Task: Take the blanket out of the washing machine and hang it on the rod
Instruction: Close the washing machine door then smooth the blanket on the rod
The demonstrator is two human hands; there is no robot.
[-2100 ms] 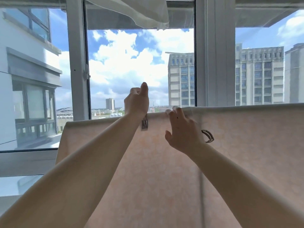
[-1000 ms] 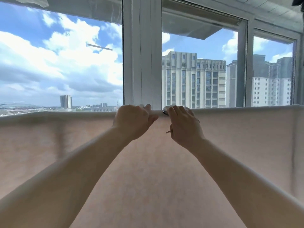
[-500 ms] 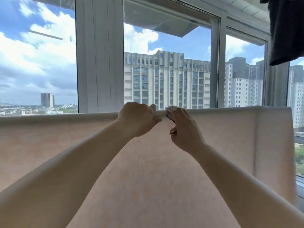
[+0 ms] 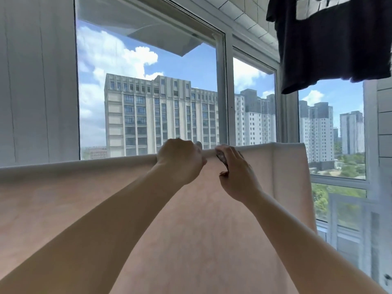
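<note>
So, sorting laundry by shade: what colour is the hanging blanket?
Pale peach-pink blanket, plain as far as the head view shows.

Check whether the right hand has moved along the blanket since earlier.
Yes, rightward: the right hand was left of the wide window post and now sits well right of it.

The rod lies hidden under the blanket's (image 4: 191, 219) top fold. The small clip (image 4: 222, 158) in the right hand's (image 4: 237, 175) grip is mostly covered by fingers. The dark garment (image 4: 326, 43) is cut off by the top edge.
</note>
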